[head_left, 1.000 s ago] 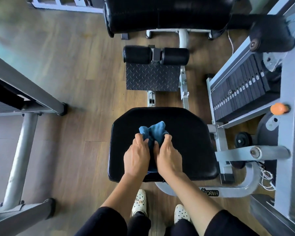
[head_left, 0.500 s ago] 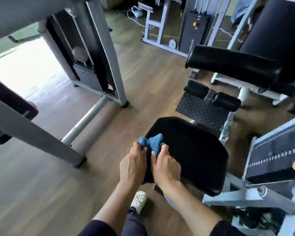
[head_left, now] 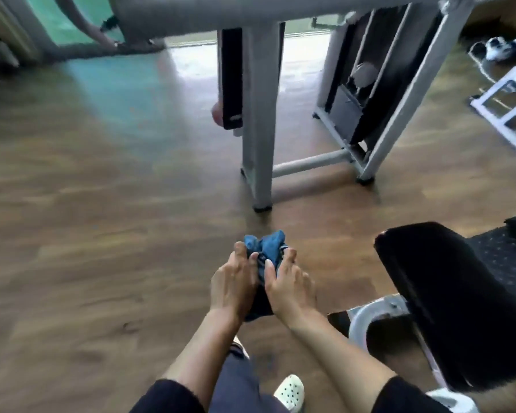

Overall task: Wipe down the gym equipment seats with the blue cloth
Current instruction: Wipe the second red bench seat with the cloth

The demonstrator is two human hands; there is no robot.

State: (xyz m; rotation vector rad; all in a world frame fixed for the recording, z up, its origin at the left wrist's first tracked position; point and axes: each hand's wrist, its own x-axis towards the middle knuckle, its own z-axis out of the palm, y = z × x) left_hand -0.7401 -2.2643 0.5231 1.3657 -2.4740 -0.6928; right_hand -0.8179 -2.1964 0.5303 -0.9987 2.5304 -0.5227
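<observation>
Now squeezing the blue cloth (head_left: 265, 245) between left hand (head_left: 232, 289) and right hand (head_left: 290, 289); seat (head_left: 447, 281) off right, nearest right hand.

One seat (head_left: 447, 293), black. One cloth (head_left: 265, 248), left of seat. Two hands, left hand (head_left: 234, 286) and right hand (head_left: 289, 289), both left of seat. Two sleeves (head_left: 405, 396), dark, nearer than seat. One clog (head_left: 289, 391) plainly seen, below-left of seat. One grey frame (head_left: 256, 129), beyond seat. One white rack (head_left: 507, 99), far beyond seat. One footplate (head_left: 501, 254), just beyond seat.
</observation>
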